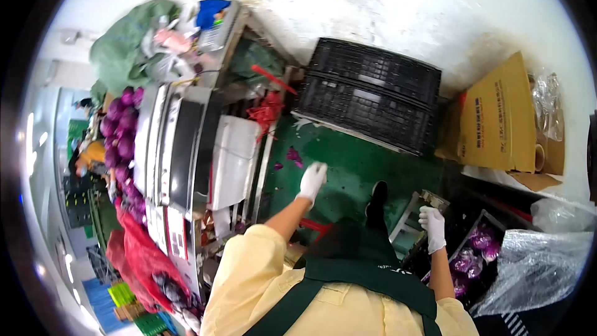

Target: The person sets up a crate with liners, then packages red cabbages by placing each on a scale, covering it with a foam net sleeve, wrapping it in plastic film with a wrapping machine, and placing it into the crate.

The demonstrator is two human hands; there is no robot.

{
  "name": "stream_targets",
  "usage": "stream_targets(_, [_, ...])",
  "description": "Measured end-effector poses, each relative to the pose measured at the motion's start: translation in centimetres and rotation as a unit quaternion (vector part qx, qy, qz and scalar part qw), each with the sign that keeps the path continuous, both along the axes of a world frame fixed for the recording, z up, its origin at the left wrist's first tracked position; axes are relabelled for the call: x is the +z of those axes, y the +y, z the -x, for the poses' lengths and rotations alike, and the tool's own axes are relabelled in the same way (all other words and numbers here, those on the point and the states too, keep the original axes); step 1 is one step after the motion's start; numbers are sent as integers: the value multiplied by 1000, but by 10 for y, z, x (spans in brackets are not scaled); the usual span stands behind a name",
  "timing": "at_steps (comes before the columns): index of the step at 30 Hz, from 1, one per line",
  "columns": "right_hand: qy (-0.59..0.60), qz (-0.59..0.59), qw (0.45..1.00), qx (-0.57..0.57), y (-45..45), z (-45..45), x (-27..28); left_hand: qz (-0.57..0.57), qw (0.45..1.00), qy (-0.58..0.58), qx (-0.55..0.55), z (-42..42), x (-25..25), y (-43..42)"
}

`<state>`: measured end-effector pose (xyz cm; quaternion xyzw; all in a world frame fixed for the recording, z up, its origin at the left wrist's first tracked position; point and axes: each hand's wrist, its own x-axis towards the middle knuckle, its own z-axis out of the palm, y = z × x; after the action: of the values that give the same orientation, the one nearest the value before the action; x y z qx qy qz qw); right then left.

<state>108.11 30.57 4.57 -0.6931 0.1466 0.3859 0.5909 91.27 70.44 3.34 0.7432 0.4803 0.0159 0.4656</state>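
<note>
My left hand (313,182), in a white glove, is out in front of my body above the green floor (348,149). Its fingers are curled closed, and no object shows in them. My right hand (432,226), also gloved in white, makes a loose fist with nothing visible inside. Close beside it is a dark crate (461,250) with plastic-wrapped purple cabbages (467,262). A grey metal frame (403,221) lies just left of that hand. Purple leaf scraps (295,156) are on the floor beyond my left hand.
Stacked black crates (373,93) stand against the white wall. On the right are an open cardboard box (500,115) and bubble wrap (535,267). A wrapping machine (180,149) and piled purple cabbages (121,127) line the left, where another person (93,152) is farther off.
</note>
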Motion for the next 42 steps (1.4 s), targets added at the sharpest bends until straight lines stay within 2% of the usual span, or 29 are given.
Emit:
stream_targets(1, [22, -7, 1000, 7, -10, 2, -17, -55, 997, 28, -37, -49, -3, 18])
stream_targets(2, [47, 34, 998, 24, -16, 7, -21, -186, 981, 7, -60, -91, 5, 20])
stream_targets(4, [67, 61, 996, 27, -15, 10, -24, -188, 978, -12, -91, -165, 7, 41])
stream_targets(5, [63, 76, 995, 26, -9, 12, -21, -259, 954, -81, -125, -194, -13, 53])
stream_targets(8, [66, 82, 994, -2, 17, 4, -26, -301, 908, 40, -287, -278, -8, 84])
stream_targets(10, [61, 96, 993, -28, 48, -2, -13, -365, 854, 1, -370, -320, -48, 113])
stream_targets(11, [82, 108, 990, -38, 67, -10, -11, -386, 827, 19, -409, -341, -67, 128])
stream_targets(14, [103, 122, 986, -39, 116, -22, -13, -371, 777, 99, -498, -373, -103, 159])
stream_targets(15, [107, 100, 988, -39, 130, -25, -26, -340, 779, 123, -513, -379, -116, 169])
stream_targets(18, [92, 98, 991, 23, 187, -72, -50, -360, 731, 115, -568, -407, -100, 182])
stream_targets(20, [-136, 148, 967, 156, 234, -118, -71, -352, 727, 64, -585, -422, -92, 195])
stream_targets(22, [-376, 191, 882, 211, 290, -175, -89, -360, 729, -33, -581, -434, -69, 210])
stream_targets(23, [-421, 209, 860, 198, 321, -202, -88, -372, 733, -47, -567, -444, -42, 212])
stream_targets(24, [-469, 215, 828, 220, 346, -228, -96, -400, 734, -108, -538, -456, -27, 218])
stream_targets(25, [-512, 247, 785, 248, 373, -251, -100, -419, 760, -135, -478, -474, -19, 222])
stream_targets(27, [-519, 261, 749, 318, 413, -280, -121, -467, 749, -170, -437, -514, -23, 233])
stream_targets(28, [-464, 272, 752, 381, 429, -288, -121, -480, 760, -116, -423, -534, -14, 234])
stream_targets(29, [-406, 291, 753, 428, 442, -289, -120, -517, 749, -154, -384, -547, -10, 236])
stream_targets(30, [-346, 307, 750, 472, 452, -288, -122, -553, 735, -192, -343, -554, -6, 238])
stream_targets(32, [-378, 306, 746, 456, 452, -283, -120, -578, 730, -171, -321, -547, -4, 227])
stream_targets(33, [-366, 312, 730, 486, 453, -285, -97, -565, 721, -236, -326, -538, -7, 223])
stream_targets(34, [-354, 318, 712, 516, 452, -287, -74, -570, 680, -315, -337, -524, -12, 223])
stream_targets(35, [-366, 284, 722, 514, 442, -280, -52, -533, 679, -303, -404, -504, -14, 223])
stream_targets(36, [-398, 258, 709, 522, 432, -269, -31, -492, 672, -291, -471, -480, -19, 224])
stream_targets(38, [-473, 209, 681, 518, 406, -237, -9, -455, 588, -123, -657, -433, -43, 228])
stream_targets(39, [-465, 201, 671, 542, 398, -224, -1, -423, 562, -102, -704, -408, -64, 234])
stream_targets(40, [-416, 169, 679, 581, 393, -217, 9, -389, 532, -80, -747, -384, -83, 237])
stream_targets(42, [-393, 89, 727, 555, 384, -199, 6, -283, 505, 23, -815, -348, -94, 236])
